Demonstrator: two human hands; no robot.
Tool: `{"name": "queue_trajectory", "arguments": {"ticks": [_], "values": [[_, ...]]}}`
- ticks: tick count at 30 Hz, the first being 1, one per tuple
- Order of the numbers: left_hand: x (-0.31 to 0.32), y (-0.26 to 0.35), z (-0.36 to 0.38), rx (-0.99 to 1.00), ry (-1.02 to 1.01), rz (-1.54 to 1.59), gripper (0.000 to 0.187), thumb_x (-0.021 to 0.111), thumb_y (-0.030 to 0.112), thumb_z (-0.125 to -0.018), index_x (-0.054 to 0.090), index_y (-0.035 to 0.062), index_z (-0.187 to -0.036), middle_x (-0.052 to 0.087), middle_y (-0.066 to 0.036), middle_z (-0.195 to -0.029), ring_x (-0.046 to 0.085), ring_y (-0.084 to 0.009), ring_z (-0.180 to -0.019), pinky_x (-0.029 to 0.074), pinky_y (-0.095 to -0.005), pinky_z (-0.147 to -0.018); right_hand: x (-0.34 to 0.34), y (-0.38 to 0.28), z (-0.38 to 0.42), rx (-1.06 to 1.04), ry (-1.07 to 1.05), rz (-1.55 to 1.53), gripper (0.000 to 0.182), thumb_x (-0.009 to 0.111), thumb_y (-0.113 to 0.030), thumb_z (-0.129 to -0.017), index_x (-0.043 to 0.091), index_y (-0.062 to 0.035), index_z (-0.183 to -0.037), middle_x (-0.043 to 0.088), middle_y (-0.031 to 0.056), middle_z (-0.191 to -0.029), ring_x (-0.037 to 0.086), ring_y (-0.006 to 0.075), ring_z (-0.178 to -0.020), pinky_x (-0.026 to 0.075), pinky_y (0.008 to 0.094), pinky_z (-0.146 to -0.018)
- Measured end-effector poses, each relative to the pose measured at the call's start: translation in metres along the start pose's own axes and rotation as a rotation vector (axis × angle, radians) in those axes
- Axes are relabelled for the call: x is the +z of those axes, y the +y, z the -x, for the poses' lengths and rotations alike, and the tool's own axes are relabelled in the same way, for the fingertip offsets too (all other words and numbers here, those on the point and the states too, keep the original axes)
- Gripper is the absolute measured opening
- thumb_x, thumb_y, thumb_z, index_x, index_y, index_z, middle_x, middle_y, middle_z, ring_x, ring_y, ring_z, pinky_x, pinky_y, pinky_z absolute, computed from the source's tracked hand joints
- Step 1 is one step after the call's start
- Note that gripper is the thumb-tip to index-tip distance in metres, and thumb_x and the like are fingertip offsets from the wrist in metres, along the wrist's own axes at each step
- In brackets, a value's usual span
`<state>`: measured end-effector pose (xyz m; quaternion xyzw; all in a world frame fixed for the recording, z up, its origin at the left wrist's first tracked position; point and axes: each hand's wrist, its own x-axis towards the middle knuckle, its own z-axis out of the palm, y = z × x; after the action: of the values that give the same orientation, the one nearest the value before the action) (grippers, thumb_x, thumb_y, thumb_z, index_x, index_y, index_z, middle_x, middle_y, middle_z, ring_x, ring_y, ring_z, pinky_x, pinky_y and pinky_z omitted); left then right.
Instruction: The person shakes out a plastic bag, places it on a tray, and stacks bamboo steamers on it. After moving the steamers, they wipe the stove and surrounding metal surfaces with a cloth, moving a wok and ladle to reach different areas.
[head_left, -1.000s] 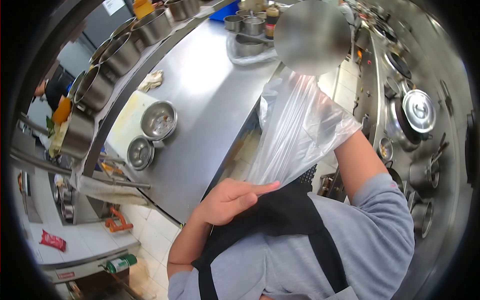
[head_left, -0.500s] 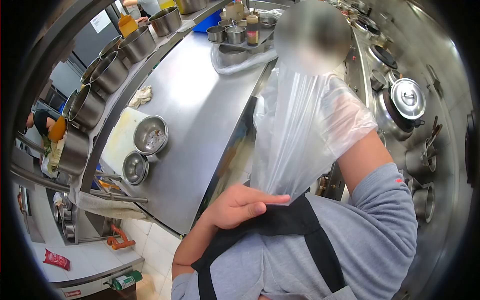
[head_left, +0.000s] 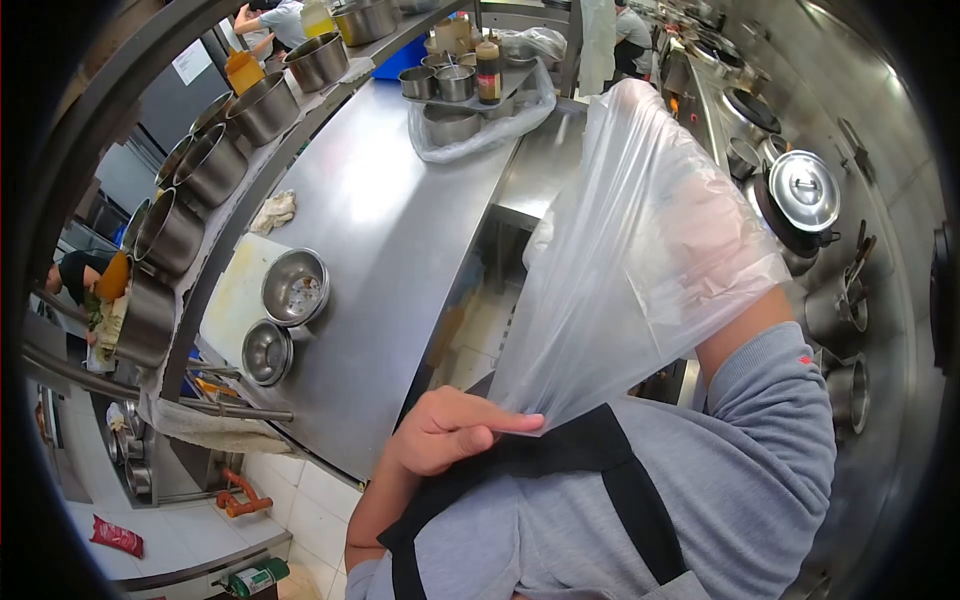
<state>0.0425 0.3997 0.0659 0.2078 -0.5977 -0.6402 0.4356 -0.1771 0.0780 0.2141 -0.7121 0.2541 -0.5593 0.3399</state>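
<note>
A large clear plastic bag (head_left: pixel 600 300) is stretched out in front of my chest. My left hand (head_left: pixel 445 430) pinches the bag's lower edge between thumb and extended index finger, close to the black apron. My right hand (head_left: pixel 705 215) is inside the bag, its forearm entering through the right side. Only a blurred shape of that hand shows through the plastic, so its fingers cannot be made out. Folds run tight from my left hand up to the bag's top end.
On the steel counter (head_left: pixel 375 220) to the left are two metal bowls (head_left: pixel 296 287), a cutting board (head_left: pixel 232 290) and a crumpled cloth (head_left: pixel 275 210). Pots (head_left: pixel 210 165) line the shelf above. A lidded wok (head_left: pixel 803 190) and stoves stand right. People work further back.
My left hand has shifted left with the bag's edge, while my right arm has moved slightly right. The bag is spread wider, and the camera view has shifted a little.
</note>
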Motion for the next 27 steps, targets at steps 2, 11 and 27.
{"name": "queue_trajectory", "arguments": {"ticks": [2,11,27], "values": [[0.006,0.0,-0.003,0.032,0.011,-0.041,0.043,0.062,0.033,-0.104,0.072,-0.0027,-0.126,0.078,-0.017,-0.109,0.071,-0.0198,-0.079,0.051,-0.0294,-0.072,-0.003,0.002,-0.006,-0.005,0.015,0.014,0.018,0.061,-0.009,-0.086,0.07,-0.0039,-0.1,0.07,0.0174,-0.092,0.07,0.0298,-0.092,0.052,0.0414,-0.086],[-0.005,-0.005,0.022,0.11,-0.012,0.166,0.047,0.065,0.031,-0.102,0.07,-0.0107,-0.122,0.078,-0.02,-0.105,0.067,-0.0202,-0.071,0.049,-0.0308,-0.068,-0.012,0.003,-0.02,-0.035,0.126,0.05,0.018,0.061,-0.01,-0.086,0.07,-0.0041,-0.101,0.07,0.0175,-0.093,0.07,0.0304,-0.092,0.052,0.0417,-0.086],[-0.035,0.009,0.097,0.521,-0.099,0.051,0.045,0.065,0.031,-0.103,0.075,-0.0116,-0.111,0.073,-0.018,-0.075,0.057,-0.0223,-0.046,0.04,-0.0365,-0.044,-0.034,0.007,-0.032,-0.069,0.233,0.09,0.019,0.061,-0.013,-0.087,0.07,-0.0044,-0.103,0.071,0.0177,-0.094,0.07,0.0315,-0.093,0.052,0.0422,-0.087]]}}
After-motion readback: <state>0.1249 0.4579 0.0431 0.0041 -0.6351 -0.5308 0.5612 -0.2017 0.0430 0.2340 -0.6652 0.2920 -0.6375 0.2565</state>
